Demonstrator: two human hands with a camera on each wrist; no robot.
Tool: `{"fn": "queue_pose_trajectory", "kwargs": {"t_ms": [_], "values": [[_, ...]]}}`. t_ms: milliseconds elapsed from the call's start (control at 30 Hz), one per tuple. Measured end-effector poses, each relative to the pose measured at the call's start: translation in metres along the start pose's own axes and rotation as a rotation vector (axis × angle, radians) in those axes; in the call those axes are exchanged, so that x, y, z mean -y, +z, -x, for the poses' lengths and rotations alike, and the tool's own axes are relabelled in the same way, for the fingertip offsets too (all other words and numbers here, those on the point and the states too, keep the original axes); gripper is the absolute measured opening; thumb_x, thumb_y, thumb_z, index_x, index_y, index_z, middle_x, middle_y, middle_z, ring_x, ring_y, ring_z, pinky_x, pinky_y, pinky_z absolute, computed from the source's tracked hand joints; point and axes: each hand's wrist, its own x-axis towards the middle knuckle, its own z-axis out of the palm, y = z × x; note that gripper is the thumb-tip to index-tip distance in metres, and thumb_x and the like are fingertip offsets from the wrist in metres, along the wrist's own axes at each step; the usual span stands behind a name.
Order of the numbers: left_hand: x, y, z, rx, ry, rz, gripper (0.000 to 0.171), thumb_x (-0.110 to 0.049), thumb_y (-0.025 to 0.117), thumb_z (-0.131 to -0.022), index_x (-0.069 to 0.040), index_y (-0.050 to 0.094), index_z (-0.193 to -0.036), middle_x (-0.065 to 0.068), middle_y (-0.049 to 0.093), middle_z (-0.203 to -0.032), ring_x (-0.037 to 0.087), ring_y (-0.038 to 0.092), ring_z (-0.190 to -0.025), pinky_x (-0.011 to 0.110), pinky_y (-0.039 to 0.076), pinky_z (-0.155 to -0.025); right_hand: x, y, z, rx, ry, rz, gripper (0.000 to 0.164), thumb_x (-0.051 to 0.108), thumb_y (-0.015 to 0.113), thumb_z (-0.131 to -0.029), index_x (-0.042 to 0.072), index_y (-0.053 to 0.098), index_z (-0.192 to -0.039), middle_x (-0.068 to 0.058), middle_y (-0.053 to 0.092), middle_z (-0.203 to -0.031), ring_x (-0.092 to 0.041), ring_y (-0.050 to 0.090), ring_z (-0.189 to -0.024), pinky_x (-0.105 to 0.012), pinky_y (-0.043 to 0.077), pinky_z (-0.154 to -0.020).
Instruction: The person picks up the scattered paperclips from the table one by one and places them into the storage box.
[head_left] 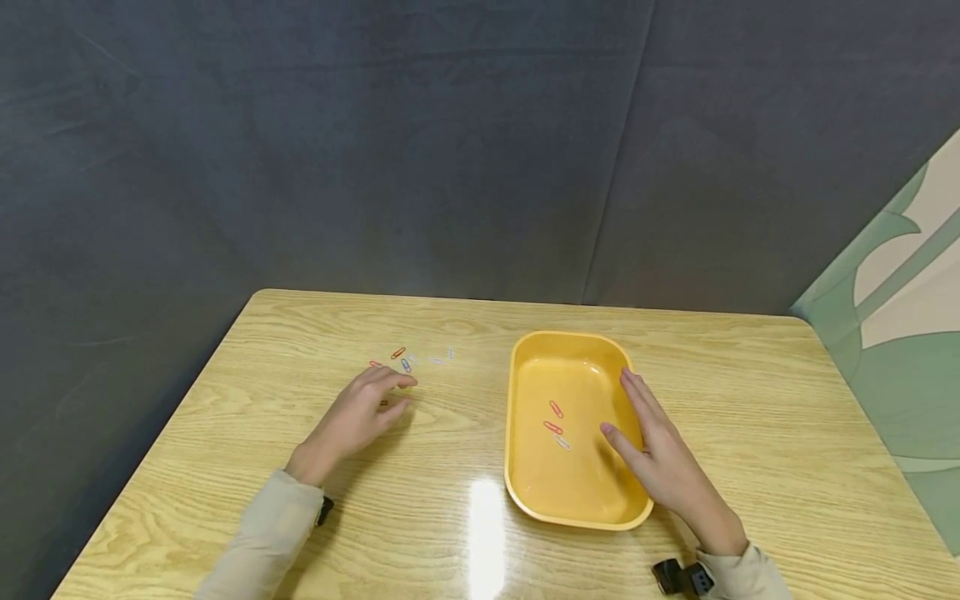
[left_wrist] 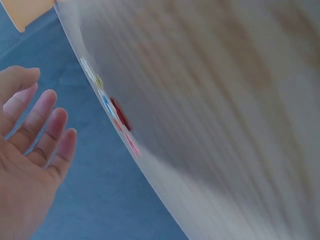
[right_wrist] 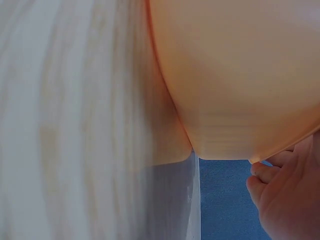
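Note:
My left hand (head_left: 363,408) hovers at the near side of a loose group of paper clips, thumb and fingers apart. In the left wrist view its relaxed fingers (left_wrist: 42,122) hold nothing. Among the clips are a red-orange paper clip (head_left: 398,353), a blue paper clip (head_left: 406,365) and several pale ones; the hand partly covers the group. My right hand (head_left: 660,454) rests at the right rim of a yellow tray (head_left: 512,417), its thumb over the inside. Inside the tray lie two red paper clips (head_left: 553,427) and a white paper clip (head_left: 562,442).
The tray stands right of centre on a wood-grain table (head_left: 435,475). Behind the table hangs a dark grey-blue cloth (head_left: 450,167). A green and beige patterned surface (head_left: 892,350) borders the right side.

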Motion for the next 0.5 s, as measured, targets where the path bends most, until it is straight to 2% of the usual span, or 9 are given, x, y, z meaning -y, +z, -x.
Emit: {"fn": "queue_pose_trajectory", "kwargs": {"t_ms": [133,300,500], "values": [[0.004,-0.003,0.003,0.010,-0.018,-0.007,0.031,-0.011,0.074,-0.089,-0.007,0.069,-0.119,0.007,0.070,-0.117,0.026,0.064,-0.111,0.041,0.055,-0.093,0.000,0.000,0.000,-0.002,-0.003,0.001,0.073,0.025,0.059,-0.100,-0.001,0.020,-0.156,-0.021,0.015,-0.164,-0.046,0.014,-0.150,-0.061,0.014,-0.119],[0.009,-0.004,0.004,0.020,-0.039,-0.018,0.032,-0.010,0.074,-0.088,-0.007,0.068,-0.120,0.009,0.069,-0.121,0.033,0.060,-0.122,0.048,0.049,-0.103,-0.001,0.000,0.001,-0.002,-0.012,-0.004,0.072,0.024,0.058,-0.101,-0.001,0.020,-0.156,-0.022,0.015,-0.164,-0.047,0.014,-0.150,-0.062,0.014,-0.118],[0.013,-0.006,0.006,0.056,-0.069,-0.029,0.033,-0.010,0.074,-0.088,-0.007,0.068,-0.120,0.010,0.068,-0.122,0.031,0.062,-0.117,0.046,0.053,-0.097,-0.001,0.001,0.000,-0.003,-0.018,-0.005,0.071,0.023,0.058,-0.101,-0.003,0.020,-0.156,-0.022,0.015,-0.164,-0.047,0.014,-0.150,-0.061,0.015,-0.118]]}}
